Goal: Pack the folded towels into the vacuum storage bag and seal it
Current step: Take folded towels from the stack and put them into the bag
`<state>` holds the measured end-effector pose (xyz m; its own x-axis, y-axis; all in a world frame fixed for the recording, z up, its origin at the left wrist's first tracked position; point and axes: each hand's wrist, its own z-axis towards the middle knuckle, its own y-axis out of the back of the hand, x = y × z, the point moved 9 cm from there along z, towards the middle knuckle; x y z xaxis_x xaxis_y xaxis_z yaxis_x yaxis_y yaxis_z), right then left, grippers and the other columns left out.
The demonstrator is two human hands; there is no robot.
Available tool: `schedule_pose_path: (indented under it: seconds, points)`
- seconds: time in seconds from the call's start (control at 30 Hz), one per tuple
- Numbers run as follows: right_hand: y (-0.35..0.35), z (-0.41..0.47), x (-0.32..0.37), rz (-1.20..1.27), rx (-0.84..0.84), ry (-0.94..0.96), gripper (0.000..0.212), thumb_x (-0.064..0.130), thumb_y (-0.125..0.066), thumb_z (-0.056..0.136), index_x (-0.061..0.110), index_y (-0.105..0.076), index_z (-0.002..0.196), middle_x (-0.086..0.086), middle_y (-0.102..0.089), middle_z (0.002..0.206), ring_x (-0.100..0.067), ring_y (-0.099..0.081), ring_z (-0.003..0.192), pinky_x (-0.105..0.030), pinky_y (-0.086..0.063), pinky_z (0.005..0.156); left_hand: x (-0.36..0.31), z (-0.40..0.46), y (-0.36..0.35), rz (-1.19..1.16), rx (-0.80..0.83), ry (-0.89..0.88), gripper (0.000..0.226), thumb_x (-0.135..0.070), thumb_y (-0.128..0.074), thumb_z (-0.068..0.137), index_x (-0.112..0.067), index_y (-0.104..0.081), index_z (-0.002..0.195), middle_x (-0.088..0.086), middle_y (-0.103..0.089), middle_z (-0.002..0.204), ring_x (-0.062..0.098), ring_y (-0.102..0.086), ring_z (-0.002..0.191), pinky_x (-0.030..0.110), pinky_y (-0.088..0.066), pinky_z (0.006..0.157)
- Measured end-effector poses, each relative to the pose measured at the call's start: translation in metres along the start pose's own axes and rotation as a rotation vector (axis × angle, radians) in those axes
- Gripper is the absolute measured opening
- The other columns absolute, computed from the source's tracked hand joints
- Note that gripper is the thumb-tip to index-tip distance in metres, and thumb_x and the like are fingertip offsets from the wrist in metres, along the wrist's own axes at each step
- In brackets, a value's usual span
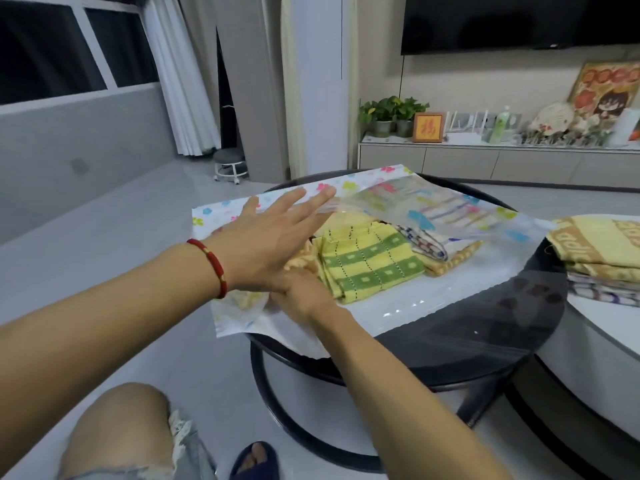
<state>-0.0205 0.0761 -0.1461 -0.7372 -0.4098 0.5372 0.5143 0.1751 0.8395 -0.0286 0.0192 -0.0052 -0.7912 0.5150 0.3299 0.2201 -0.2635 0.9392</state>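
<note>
Left hand: the left hand (268, 237) is reaching across from the left with fingers straight and spread, lifting the clear upper sheet of the vacuum storage bag (450, 209) on its fingertips; it is gripping nothing
Right hand: the right hand (301, 294) is lying low at the bag's near left corner, partly under the left wrist, touching the edge of the yellow-and-green towel (370, 265); its fingertips are hidden, so I cannot tell whether it is pinching the cloth or only pushing it
Bag: lying flat on the dark round surface (485, 327), flowered side underneath, mouth being held open toward the person
Towels in the bag: the yellow-and-green one is sitting at the front, with a patterned one and an orange one just behind it to the right
Remaining stack: more folded towels (602, 258) are waiting on the pale surface at the far right, well apart from the bag
Step in hand: probably the packing stage, with the towels being settled inside
Next move: it likely calls for keeping the mouth raised while sliding the towels deeper, then fetching the stack; sealing is not yet started
</note>
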Motion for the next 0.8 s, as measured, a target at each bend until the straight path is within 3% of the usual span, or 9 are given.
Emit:
schedule_pose_path:
  seconds: [0.1, 0.23, 0.3, 0.37, 0.5, 0.63, 0.7, 0.8]
  points:
    - [-0.003, 0.003, 0.001, -0.021, -0.001, 0.001, 0.03, 0.017, -0.056, 0.095, 0.012, -0.069, 0.122, -0.014, -0.073, 0.122, -0.036, -0.065, 0.113, -0.041, -0.054, 0.093, 0.006, -0.001, -0.001, -0.008, 0.002, 0.001, 0.108, -0.05, -0.064, 0.077, -0.033, 0.009, 0.154, -0.016, 0.028, 0.161, 0.025, -0.002, 0.153, 0.07, -0.032, 0.107]
    - [0.0, -0.024, -0.008, 0.024, -0.012, -0.017, 0.029, 0.01, -0.05, 0.093, 0.005, -0.067, 0.116, -0.022, -0.073, 0.112, -0.043, -0.065, 0.106, -0.038, -0.049, 0.077, 0.01, 0.005, -0.001, -0.02, 0.01, 0.033, 0.115, -0.043, -0.072, 0.073, -0.031, 0.007, 0.156, -0.016, 0.027, 0.162, 0.027, -0.003, 0.153, 0.068, -0.035, 0.107]
    - [0.005, -0.041, -0.008, 0.085, 0.026, 0.031, 0.043, 0.009, -0.051, 0.093, 0.012, -0.065, 0.134, -0.021, -0.071, 0.121, -0.039, -0.063, 0.114, -0.038, -0.052, 0.087, 0.006, 0.01, -0.003, -0.032, -0.001, 0.047, 0.113, -0.042, -0.072, 0.076, -0.031, 0.006, 0.156, -0.014, 0.023, 0.163, 0.028, -0.004, 0.153, 0.066, -0.033, 0.109]
    - [0.033, -0.059, -0.024, 0.13, -0.056, 0.017, 0.048, 0.012, -0.056, 0.092, 0.021, -0.065, 0.138, -0.015, -0.073, 0.113, -0.032, -0.065, 0.106, -0.037, -0.053, 0.092, -0.004, 0.018, 0.0, -0.037, -0.041, 0.036, 0.103, -0.043, -0.07, 0.078, -0.031, -0.005, 0.156, -0.007, 0.015, 0.166, 0.03, -0.009, 0.152, 0.064, -0.034, 0.109]
    - [0.102, -0.11, -0.105, 0.144, -0.146, -0.122, 0.031, 0.018, -0.06, 0.089, 0.025, -0.078, 0.113, 0.003, -0.068, 0.079, -0.007, -0.059, 0.069, -0.025, -0.044, 0.068, -0.042, 0.047, -0.001, 0.028, -0.122, -0.035, 0.073, -0.044, -0.068, 0.081, -0.034, -0.039, 0.146, -0.001, -0.003, 0.167, 0.035, -0.016, 0.149, 0.066, -0.031, 0.109]
    - [0.193, -0.181, -0.215, 0.108, -0.419, -0.363, 0.026, 0.034, -0.055, 0.075, 0.026, -0.08, 0.08, 0.013, -0.061, 0.056, 0.0, -0.055, 0.057, -0.013, -0.037, 0.053, -0.085, 0.09, -0.01, 0.183, -0.115, -0.124, 0.065, -0.045, -0.067, 0.079, -0.031, -0.048, 0.14, 0.0, -0.006, 0.166, 0.036, -0.012, 0.148, 0.071, -0.026, 0.107]
    - [0.233, -0.217, -0.271, 0.08, -0.592, -0.494, 0.029, 0.036, -0.055, 0.075, 0.019, -0.078, 0.077, 0.009, -0.064, 0.057, -0.007, -0.058, 0.058, -0.024, -0.039, 0.053, -0.106, 0.111, -0.015, 0.265, -0.094, -0.161, 0.065, -0.042, -0.067, 0.079, -0.026, -0.048, 0.139, 0.002, -0.005, 0.166, 0.038, -0.009, 0.148, 0.074, -0.024, 0.105]
    - [0.274, -0.249, -0.352, -0.036, -0.705, -0.705, 0.021, 0.019, -0.06, 0.088, 0.013, -0.08, 0.095, -0.01, -0.077, 0.09, -0.029, -0.066, 0.082, -0.032, -0.047, 0.066, -0.133, 0.141, -0.024, 0.384, -0.076, -0.203, 0.059, -0.034, -0.062, 0.085, -0.025, -0.047, 0.141, 0.005, -0.001, 0.167, 0.042, -0.003, 0.15, 0.08, -0.014, 0.105]
